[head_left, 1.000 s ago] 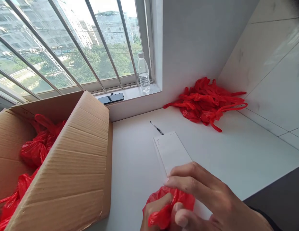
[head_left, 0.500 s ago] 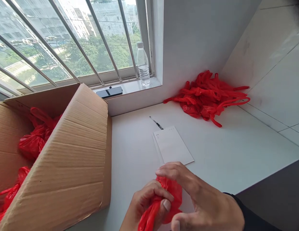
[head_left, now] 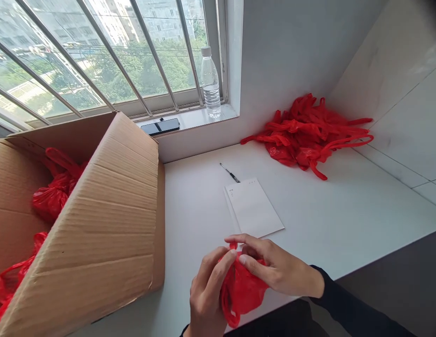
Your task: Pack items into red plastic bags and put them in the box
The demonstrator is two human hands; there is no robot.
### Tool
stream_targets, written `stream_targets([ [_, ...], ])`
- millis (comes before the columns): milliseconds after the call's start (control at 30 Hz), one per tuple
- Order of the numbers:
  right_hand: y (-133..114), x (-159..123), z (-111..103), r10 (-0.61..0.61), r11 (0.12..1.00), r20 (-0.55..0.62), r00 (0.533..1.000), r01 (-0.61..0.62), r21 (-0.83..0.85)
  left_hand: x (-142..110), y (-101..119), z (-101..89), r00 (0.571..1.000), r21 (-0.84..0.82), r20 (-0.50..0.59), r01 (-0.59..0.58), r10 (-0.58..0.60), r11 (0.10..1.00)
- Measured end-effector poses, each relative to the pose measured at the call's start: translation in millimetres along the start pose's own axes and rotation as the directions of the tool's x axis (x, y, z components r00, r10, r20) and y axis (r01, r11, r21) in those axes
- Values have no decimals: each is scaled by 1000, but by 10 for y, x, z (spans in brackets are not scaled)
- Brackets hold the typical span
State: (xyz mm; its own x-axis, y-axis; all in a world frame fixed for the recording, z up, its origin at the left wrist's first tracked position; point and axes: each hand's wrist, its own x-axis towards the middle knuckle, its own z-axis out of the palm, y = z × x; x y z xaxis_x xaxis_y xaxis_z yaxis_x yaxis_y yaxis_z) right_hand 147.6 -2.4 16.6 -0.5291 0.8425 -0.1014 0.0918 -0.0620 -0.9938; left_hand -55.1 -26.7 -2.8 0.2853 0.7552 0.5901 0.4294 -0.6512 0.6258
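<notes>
Both my hands are closed around a small red plastic bag [head_left: 243, 290] just above the near edge of the white table [head_left: 344, 220]. My left hand [head_left: 207, 292] grips its left side with the fingers curled over the top. My right hand [head_left: 277, 269] pinches the top of the bag with thumb and fingers. A white sheet of paper [head_left: 253, 208] lies just beyond my hands, with a black pen [head_left: 230, 173] behind it.
A large open cardboard box [head_left: 108, 224] holding several red bags [head_left: 51, 199] stands at the left. A heap of red plastic bags [head_left: 309, 133] lies in the far right corner. On the window sill stand a water bottle [head_left: 210, 84] and a dark phone [head_left: 159, 126].
My hands have drawn back toward me with the bag and now show whole. My right hand has shifted from covering the bag to pinching its top. The view tilted down slightly.
</notes>
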Motion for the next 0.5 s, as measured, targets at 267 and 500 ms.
stream_targets([
  [267, -45, -82, -35, -26, 997, -174, 984, 12, -81, -158, -7, -87, 960, 228, 252, 61, -119, 972],
  [500, 392, -371, -227, 215, 941, -382, 899, -295, -167, -906, -233, -259, 912, 369, 119, 325, -392, 871],
])
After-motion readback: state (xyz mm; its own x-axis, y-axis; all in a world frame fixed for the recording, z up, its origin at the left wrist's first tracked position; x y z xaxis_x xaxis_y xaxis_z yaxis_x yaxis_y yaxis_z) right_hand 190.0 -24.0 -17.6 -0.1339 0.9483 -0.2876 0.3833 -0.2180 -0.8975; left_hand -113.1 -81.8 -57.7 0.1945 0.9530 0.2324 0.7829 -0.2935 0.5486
